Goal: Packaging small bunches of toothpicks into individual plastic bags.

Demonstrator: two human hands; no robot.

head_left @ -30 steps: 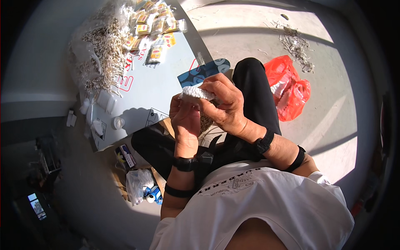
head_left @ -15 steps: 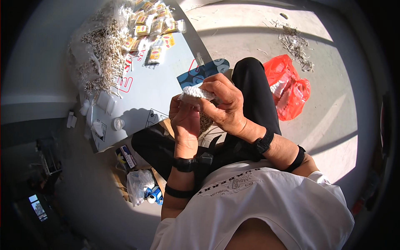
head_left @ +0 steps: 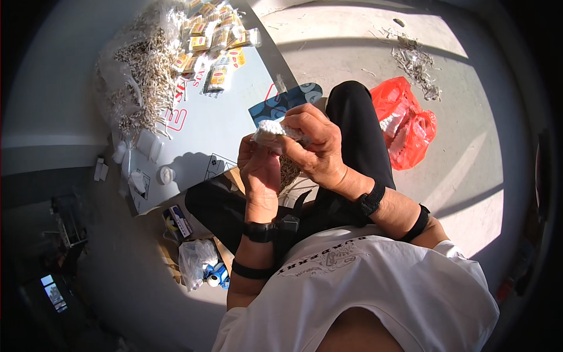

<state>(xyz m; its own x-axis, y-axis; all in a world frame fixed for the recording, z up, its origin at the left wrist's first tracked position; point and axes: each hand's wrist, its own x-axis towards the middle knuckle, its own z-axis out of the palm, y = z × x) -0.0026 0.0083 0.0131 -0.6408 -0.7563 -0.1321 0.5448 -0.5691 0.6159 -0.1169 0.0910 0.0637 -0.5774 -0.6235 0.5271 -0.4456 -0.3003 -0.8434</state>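
Note:
My left hand (head_left: 261,170) and my right hand (head_left: 319,144) meet above my lap, both closed on a bundle of cotton swabs (head_left: 270,130). The white tips face up between my fingers, and clear plastic seems to wrap part of the bundle. My right thumb and fingers pinch its right side; the left fingers close round it from the left and below. Just under the hands, a mass of swabs (head_left: 288,173) shows in part. On the table to the left lie a big clear bag of loose swabs (head_left: 143,70) and several small filled packets (head_left: 220,38).
The grey-white table (head_left: 199,132) has a corner near my left knee. A small white roll (head_left: 166,175) and a clear plastic box (head_left: 150,145) stand on it. A red plastic bag (head_left: 404,126) sits on the floor to the right, below scattered swabs (head_left: 413,61). A box with bags (head_left: 196,258) is lower left.
The bundle has shifted slightly in my fingers, and fewer white tips show on its right side. Both hands have barely moved.

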